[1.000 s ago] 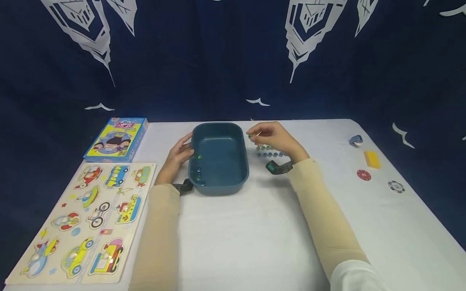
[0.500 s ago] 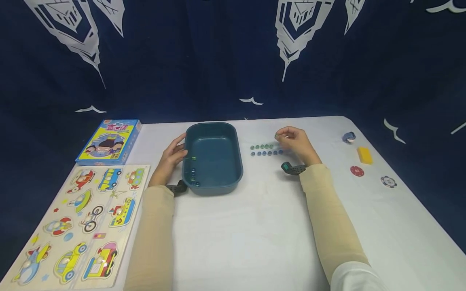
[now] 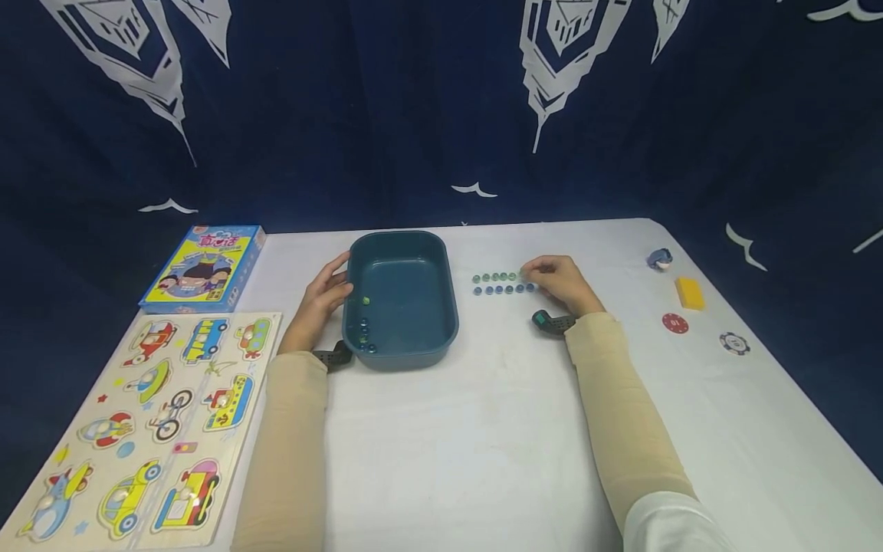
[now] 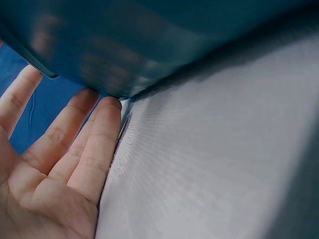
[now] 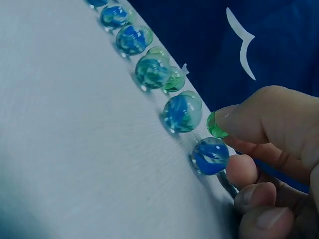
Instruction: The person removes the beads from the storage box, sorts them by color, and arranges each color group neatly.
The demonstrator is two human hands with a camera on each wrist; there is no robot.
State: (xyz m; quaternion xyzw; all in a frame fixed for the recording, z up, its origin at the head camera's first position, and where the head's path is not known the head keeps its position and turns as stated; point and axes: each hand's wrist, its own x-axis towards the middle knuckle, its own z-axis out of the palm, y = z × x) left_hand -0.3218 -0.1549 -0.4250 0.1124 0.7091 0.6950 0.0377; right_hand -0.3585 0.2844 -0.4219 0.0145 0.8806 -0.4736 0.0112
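Observation:
My right hand (image 3: 562,282) pinches a green marble (image 5: 217,125) between thumb and fingers, at the right end of a row of green marbles (image 3: 495,277). Just in front of that row runs a second one of blue marbles (image 3: 499,290); its last blue marble (image 5: 210,156) sits right by my curled fingers in the right wrist view. My left hand (image 3: 319,303) has its fingers spread along the left side of a dark teal tub (image 3: 451,322), fingertips at its wall in the left wrist view. Several blue and green marbles (image 3: 364,325) lie inside along the tub's left side.
At left lie a wooden vehicle puzzle board (image 3: 186,452) and, behind it, a blue and yellow card box (image 3: 203,268). On the right are a small blue figure (image 3: 659,259), a yellow block (image 3: 690,293), a red chip (image 3: 674,323) and a black-and-white chip (image 3: 734,343).
My right hand has carried the green marble from beside the tub rightward to the end of the green row and lowered it. The left hand stays at the tub; the head view shifted slightly.

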